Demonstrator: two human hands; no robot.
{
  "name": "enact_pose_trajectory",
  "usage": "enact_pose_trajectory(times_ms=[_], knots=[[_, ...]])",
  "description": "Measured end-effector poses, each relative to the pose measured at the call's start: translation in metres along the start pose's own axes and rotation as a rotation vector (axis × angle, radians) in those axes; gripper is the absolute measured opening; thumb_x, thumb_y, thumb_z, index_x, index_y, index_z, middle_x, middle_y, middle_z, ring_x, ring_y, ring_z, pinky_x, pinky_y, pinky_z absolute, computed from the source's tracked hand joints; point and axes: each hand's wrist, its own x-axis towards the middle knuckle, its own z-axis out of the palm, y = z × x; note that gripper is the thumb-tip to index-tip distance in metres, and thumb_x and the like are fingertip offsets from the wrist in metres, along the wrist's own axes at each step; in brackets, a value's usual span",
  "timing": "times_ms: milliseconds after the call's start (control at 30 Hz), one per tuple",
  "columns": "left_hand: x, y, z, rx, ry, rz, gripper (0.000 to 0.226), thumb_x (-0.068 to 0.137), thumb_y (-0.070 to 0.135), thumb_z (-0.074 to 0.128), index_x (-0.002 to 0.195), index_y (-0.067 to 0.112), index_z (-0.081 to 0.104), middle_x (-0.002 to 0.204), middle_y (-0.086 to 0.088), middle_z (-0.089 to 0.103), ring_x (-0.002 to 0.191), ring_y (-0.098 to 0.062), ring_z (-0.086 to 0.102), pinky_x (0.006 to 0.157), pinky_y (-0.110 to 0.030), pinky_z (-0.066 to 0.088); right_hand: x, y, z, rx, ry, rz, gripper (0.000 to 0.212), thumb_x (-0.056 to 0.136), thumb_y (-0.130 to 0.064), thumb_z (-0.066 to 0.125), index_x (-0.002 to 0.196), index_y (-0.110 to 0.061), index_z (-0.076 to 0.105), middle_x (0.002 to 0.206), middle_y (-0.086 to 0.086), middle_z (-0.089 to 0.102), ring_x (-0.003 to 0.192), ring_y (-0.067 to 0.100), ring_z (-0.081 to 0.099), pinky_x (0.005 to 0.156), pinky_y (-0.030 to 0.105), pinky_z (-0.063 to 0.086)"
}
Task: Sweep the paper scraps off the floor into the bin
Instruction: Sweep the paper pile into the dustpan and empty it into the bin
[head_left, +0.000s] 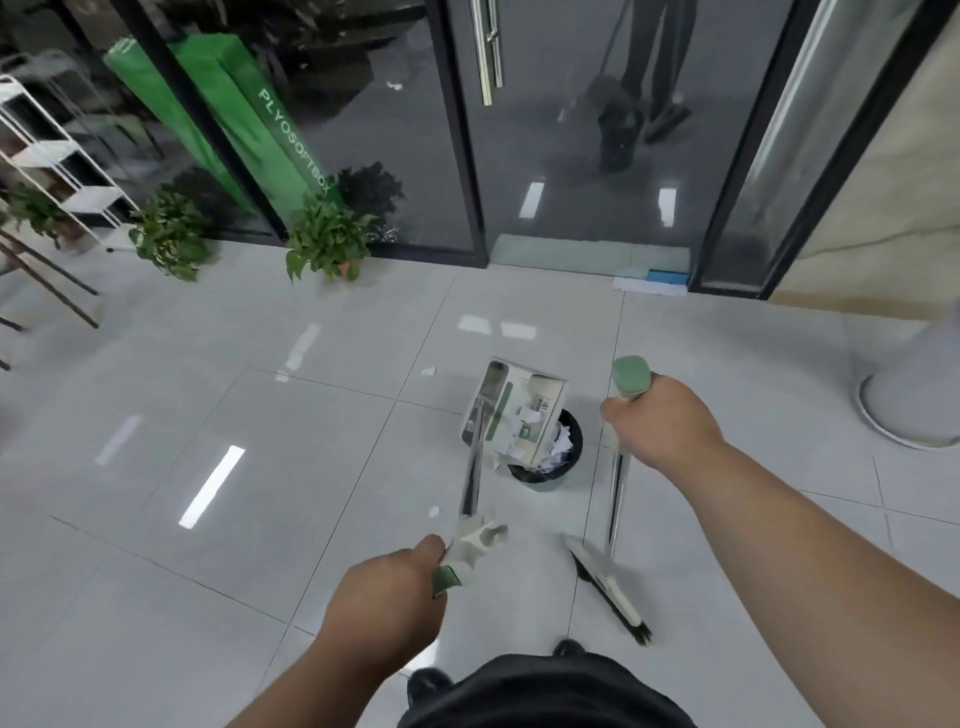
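Glossy pale floor tiles in front of a black-framed glass door. Potted plants and a green bag stand along the glass, well clear of the work.

Left hand: fingers wrapped round the green grip of the long-handled dustpan. The pan is raised off the floor and tipped, its mouth angled down over the bin. That tilt looks meant to let the load slide out. Paper scraps show at the pan's lower edge and heaped inside the bin's dark liner. Some blur there, so I cannot tell which pieces are mid-fall.

Right hand: clamped near the top of the broom handle, just under its green cap. The handle stands close to upright and the broom head rests on the tiles beside the bin, near the person's shoe. My reading is that it is parked, kept out of the pan's way but ready to use.

Judgement: emptying step, late in the task. Two small white bits lie apart from the bin, one beyond the pan and one left of the pan's shaft. Either may be a scrap or only glare. If they are scraps, another pass is needed.

Risk: the pan is about as wide as the bin's mouth, so scraps could spill over the rim.
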Motion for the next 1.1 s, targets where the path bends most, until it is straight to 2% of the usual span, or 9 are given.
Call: enact_pose_trajectory(times_ms=[67,133,233,367,500,667,833,933,1100], knots=[[0.005,-0.002,0.002,0.052,0.05,0.082,0.014,0.088,0.03,0.061,0.099,0.026,0.053,0.058,0.007,0.037,0.051,-0.021,0.042,0.042,-0.025,0.019,0.003,0.002,-0.004,0.008,0.011,0.001,0.019,0.084,-0.028,0.058,0.068,-0.022,0.048,0.065,-0.001,0.055,0.061,0.024,0.052,0.053,0.027,0.034],[0.01,-0.005,-0.002,0.13,-0.003,0.184,0.028,0.066,0.028,0.078,0.082,0.026,0.055,0.047,0.007,0.034,0.036,-0.017,0.026,0.038,-0.02,0.004,0.005,0.005,-0.007,0.018,0.022,0.003,0.019,0.084,-0.028,0.058,0.069,-0.022,0.049,0.065,-0.002,0.055,0.061,0.024,0.052,0.053,0.027,0.034],[0.019,-0.005,-0.009,0.22,0.029,0.226,0.033,0.051,0.026,0.08,0.077,0.026,0.06,0.039,0.006,0.041,0.035,-0.016,0.015,0.044,-0.016,-0.006,0.006,0.013,-0.011,0.022,0.037,0.02,0.017,0.084,-0.028,0.058,0.071,-0.02,0.051,0.067,-0.001,0.057,0.061,0.024,0.054,0.055,0.027,0.036],[0.024,-0.007,-0.014,0.296,-0.008,0.251,0.032,0.058,0.022,0.078,0.083,0.024,0.058,0.046,0.008,0.033,0.034,-0.018,0.023,0.041,-0.017,0.005,0.002,0.019,-0.015,0.028,0.043,0.03,0.017,0.084,-0.028,0.057,0.071,-0.02,0.049,0.067,0.0,0.056,0.064,0.026,0.055,0.056,0.028,0.037],[0.029,-0.007,-0.024,0.31,0.038,0.302,0.024,0.067,0.021,0.072,0.087,0.022,0.059,0.05,0.004,0.052,0.036,-0.02,0.028,0.042,-0.018,0.004,0.001,0.02,-0.011,0.027,0.039,0.024,0.019,0.083,-0.03,0.058,0.069,-0.022,0.049,0.067,-0.002,0.055,0.066,0.027,0.055,0.057,0.027,0.037],[0.032,-0.005,-0.04,0.34,0.054,0.355,0.037,0.048,0.019,0.08,0.078,0.022,0.058,0.041,0.004,0.044,0.033,-0.018,0.016,0.045,-0.016,-0.003,-0.001,0.015,-0.008,0.006,0.019,0.015,0.017,0.082,-0.031,0.057,0.069,-0.022,0.05,0.068,-0.002,0.058,0.066,0.027,0.056,0.055,0.026,0.037],[0.031,-0.007,-0.051,0.346,0.127,0.353,0.023,0.07,0.02,0.066,0.092,0.021,0.059,0.055,0.002,0.058,0.039,-0.024,0.033,0.04,-0.021,0.015,-0.001,0.011,-0.011,0.006,0.005,0.02,0.015,0.083,-0.03,0.056,0.071,-0.021,0.053,0.069,-0.001,0.061,0.066,0.025,0.059,0.056,0.026,0.039],[0.029,-0.005,-0.065,0.359,0.119,0.359,0.027,0.061,0.019,0.072,0.085,0.022,0.06,0.048,0.005,0.051,0.036,-0.021,0.027,0.04,-0.019,0.015,0.0,0.011,-0.013,0.012,0.006,0.029,0.016,0.083,-0.03,0.057,0.071,-0.02,0.055,0.069,-0.002,0.06,0.064,0.022,0.057,0.055,0.026,0.039],[0.029,-0.005,-0.085,0.413,0.129,0.418,0.043,0.038,0.02,0.084,0.074,0.021,0.059,0.04,0.007,0.041,0.034,-0.018,0.015,0.048,-0.013,-0.001,0.0,0.013,-0.017,0.013,0.012,0.049,0.016,0.084,-0.03,0.058,0.073,-0.019,0.055,0.068,0.0,0.06,0.058,0.021,0.055,0.054,0.026,0.037]])
